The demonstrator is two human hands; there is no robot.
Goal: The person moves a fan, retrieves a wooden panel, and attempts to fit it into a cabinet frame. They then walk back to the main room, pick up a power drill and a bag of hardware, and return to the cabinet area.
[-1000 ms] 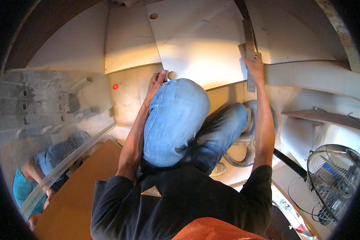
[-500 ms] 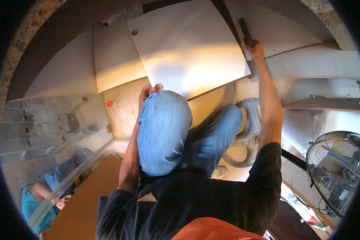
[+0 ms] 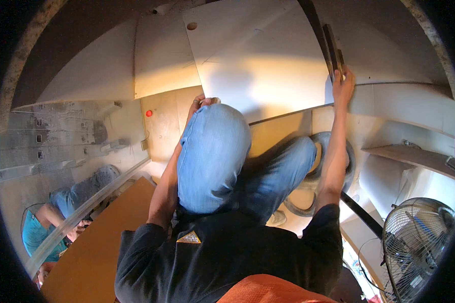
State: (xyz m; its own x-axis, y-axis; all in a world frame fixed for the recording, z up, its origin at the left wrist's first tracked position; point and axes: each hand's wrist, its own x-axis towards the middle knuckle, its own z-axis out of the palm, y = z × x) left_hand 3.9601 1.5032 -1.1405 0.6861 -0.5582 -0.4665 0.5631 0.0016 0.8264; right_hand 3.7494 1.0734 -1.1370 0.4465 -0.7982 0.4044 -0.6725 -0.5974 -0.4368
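My right hand reaches up to the right edge of a large white panel, its fingers closed on the lower end of a dark, narrow bar-shaped tool. The tool runs along the panel's edge; its exact kind is not clear. My left hand is beside my raised knee, near the panel's lower left corner, with a small, pale round piece at its fingertips. The knee partly hides that hand. Near the panel's upper left is a dark round spot or hole.
At right stand a black wire fan and a wooden shelf. A grey round-holed base lies by my leg. A brown board is at lower left; beyond a clear rail another person works low down.
My right hand has shifted with the dark tool, which now sits more closely along the panel's edge. My left hand stays by the knee with the round piece. The whole view has shifted slightly.
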